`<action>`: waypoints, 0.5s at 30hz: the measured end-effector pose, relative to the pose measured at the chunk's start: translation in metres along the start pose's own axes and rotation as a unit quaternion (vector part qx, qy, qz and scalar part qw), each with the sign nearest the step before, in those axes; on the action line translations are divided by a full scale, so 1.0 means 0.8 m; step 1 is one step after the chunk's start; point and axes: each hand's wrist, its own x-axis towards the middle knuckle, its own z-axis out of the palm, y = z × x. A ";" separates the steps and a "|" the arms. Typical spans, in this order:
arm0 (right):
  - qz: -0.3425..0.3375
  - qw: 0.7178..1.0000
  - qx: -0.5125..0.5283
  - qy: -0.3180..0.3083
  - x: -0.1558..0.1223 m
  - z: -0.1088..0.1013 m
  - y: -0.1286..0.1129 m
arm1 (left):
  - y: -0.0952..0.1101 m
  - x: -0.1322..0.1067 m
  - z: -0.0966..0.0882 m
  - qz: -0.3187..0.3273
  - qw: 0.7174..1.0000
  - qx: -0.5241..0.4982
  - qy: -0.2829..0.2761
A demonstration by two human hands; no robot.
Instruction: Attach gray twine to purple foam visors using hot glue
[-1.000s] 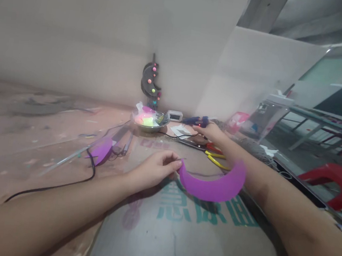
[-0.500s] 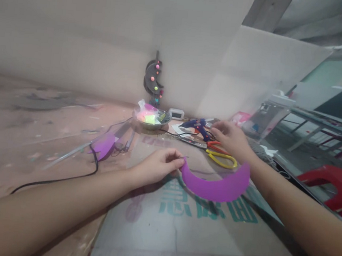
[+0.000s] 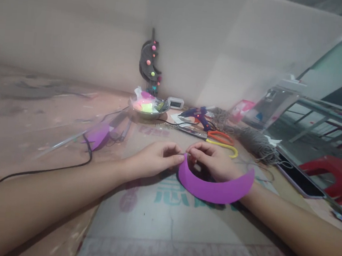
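1. Far left, a black cable (image 3: 62,169) snakes across the desk (image 3: 21,128) and passes a smaller purple scrap (image 3: 98,136). It lies close to the left forearm, so a careless elbow could probably snag it and drag whatever it is plugged into.
2. Further back, a bowl (image 3: 148,108) of bright bits sits in front of a dark moon shape (image 3: 149,64) that leans on the wall. Both are well away from the hands.
3. The left hand (image 3: 155,159) is mostly closed, with thumb and forefinger pinched on the left tip of the purple crescent (image 3: 213,187).
4. The crescent stands on its edge over the cardboard sheet (image 3: 164,217), curving up to the right in front of the right hand. It's held only at one tip, so it looks floppy and would likely twist or crease if squeezed hard.
5. The right hand (image 3: 213,161) has its fingers curled, and the fingertips meet the same tip. The view doesn't show whether it's gripping the tip or just touching it.
6. Behind the hands are a glue gun (image 3: 198,114) with a red light showing, then scissors (image 3: 221,139), then grey yarn (image 3: 255,141). If that gun is hot, a blind reach back there risks a burn, and loose yarn could stick to the nozzle.
7. A phone (image 3: 300,180) sits near the desk's right edge, where a nudge could knock it off.
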 end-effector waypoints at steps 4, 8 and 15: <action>0.004 0.999 -0.013 -0.036 -0.002 -0.002 -0.006 | 0.001 -0.001 0.000 -0.003 1.000 0.024 0.005; 0.003 0.999 -0.037 -0.037 -0.001 -0.003 -0.007 | 0.002 -0.001 0.001 -0.001 0.998 0.065 0.016; 0.013 0.998 -0.059 -0.026 -0.003 0.000 -0.007 | 0.004 -0.004 0.001 0.006 0.990 0.136 0.030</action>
